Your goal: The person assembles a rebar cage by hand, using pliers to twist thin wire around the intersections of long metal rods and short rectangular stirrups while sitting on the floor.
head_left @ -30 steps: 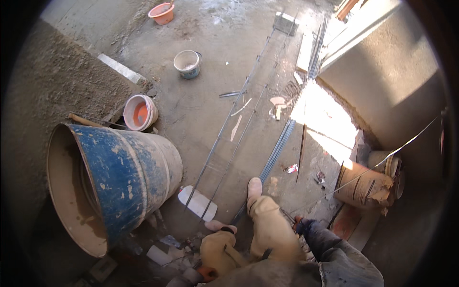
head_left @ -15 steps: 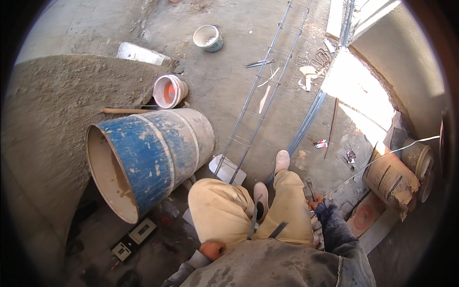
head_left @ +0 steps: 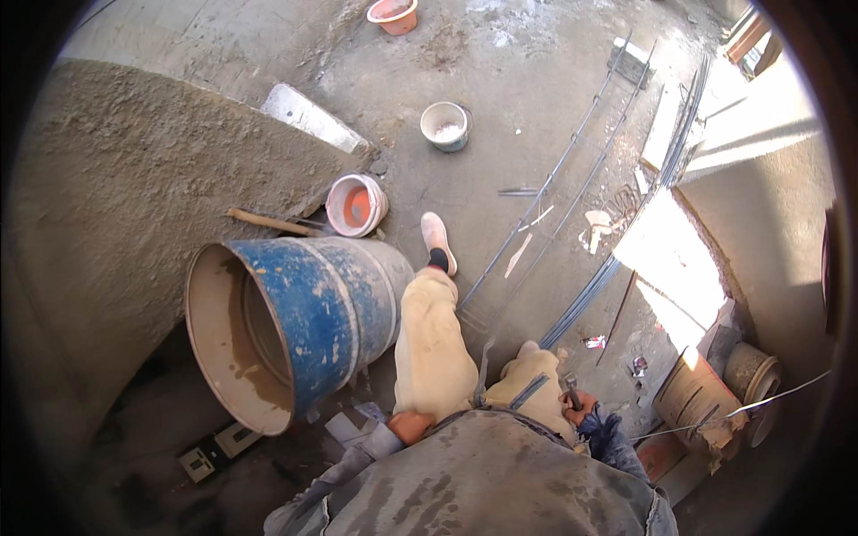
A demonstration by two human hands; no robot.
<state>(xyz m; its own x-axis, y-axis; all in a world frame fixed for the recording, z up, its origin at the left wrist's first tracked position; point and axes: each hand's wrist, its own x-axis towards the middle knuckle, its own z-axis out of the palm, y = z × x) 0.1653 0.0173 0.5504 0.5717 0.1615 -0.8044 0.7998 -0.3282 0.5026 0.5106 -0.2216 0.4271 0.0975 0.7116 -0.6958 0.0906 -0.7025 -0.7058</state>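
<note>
My right hand (head_left: 581, 406) is closed around a short, dark metal hand tool (head_left: 572, 386) beside my right thigh; the tool's exact kind is unclear. Against my left thigh rests my left hand (head_left: 411, 427), its fingers mostly hidden. I stand in tan trousers with my left leg forward, its pale shoe (head_left: 435, 234) on the concrete. Left of that leg, very near it, a blue and white drum (head_left: 308, 308) lies tilted with its mouth toward me. A long rebar cage (head_left: 536, 201) stretches away ahead of my feet.
Beyond the drum stand a white bucket (head_left: 380, 210) and a wooden handle (head_left: 268, 221). Farther off are another bucket (head_left: 458, 138) and an orange basin (head_left: 393, 20). Steel rods (head_left: 581, 304), scraps and a torn paper sack (head_left: 697, 393) lie on the right.
My left leg has swung forward past the right, its shoe now beside the rebar cage. Surroundings have shifted down and right in view. The metal tool stays in my right hand.
</note>
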